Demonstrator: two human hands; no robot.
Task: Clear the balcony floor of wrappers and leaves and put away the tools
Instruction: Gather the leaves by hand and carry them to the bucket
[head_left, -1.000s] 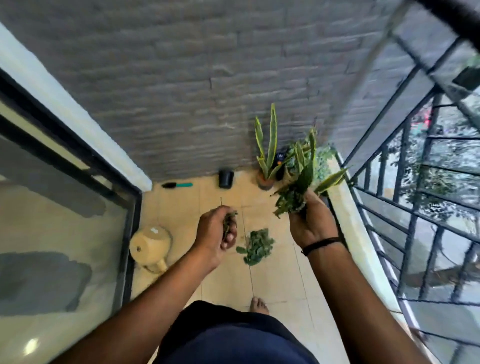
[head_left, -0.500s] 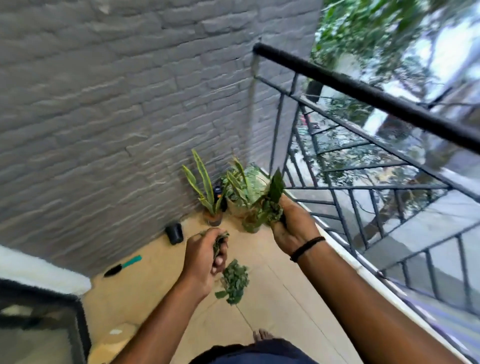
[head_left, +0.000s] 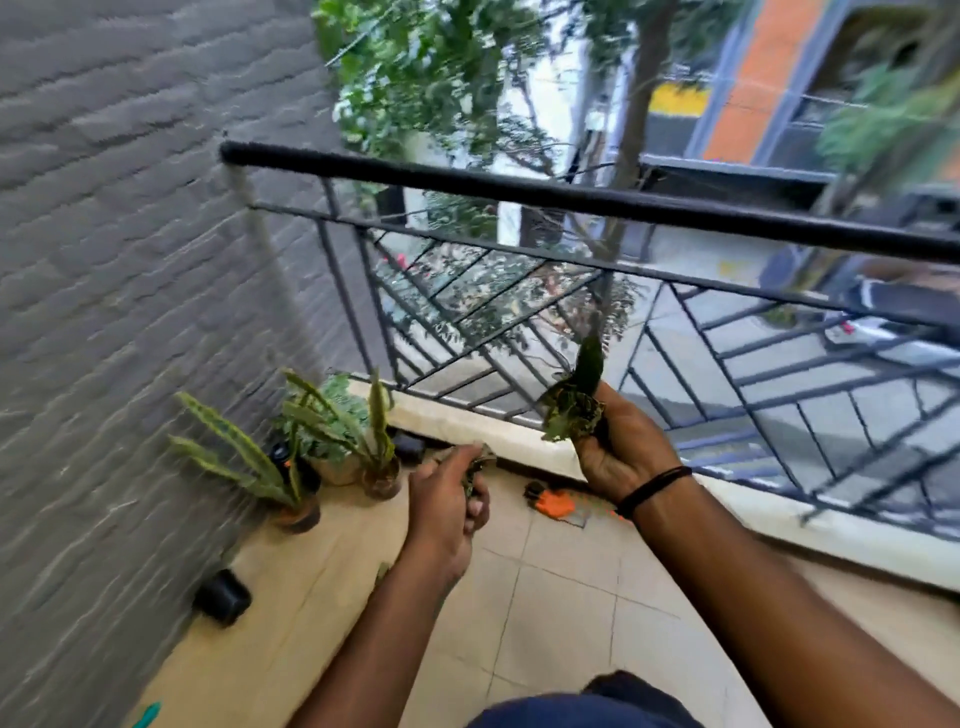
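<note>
Head camera looks forward-down, close over the railing.

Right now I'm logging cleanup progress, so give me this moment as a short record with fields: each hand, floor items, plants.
left hand: grips a small bunch of leaves
right hand: holds a larger clump of leaves near the railing
floor items: orange tool by the ledge; black pot on its side by the wall; teal handle at the lower edge
plants: potted plants in the corner
</note>
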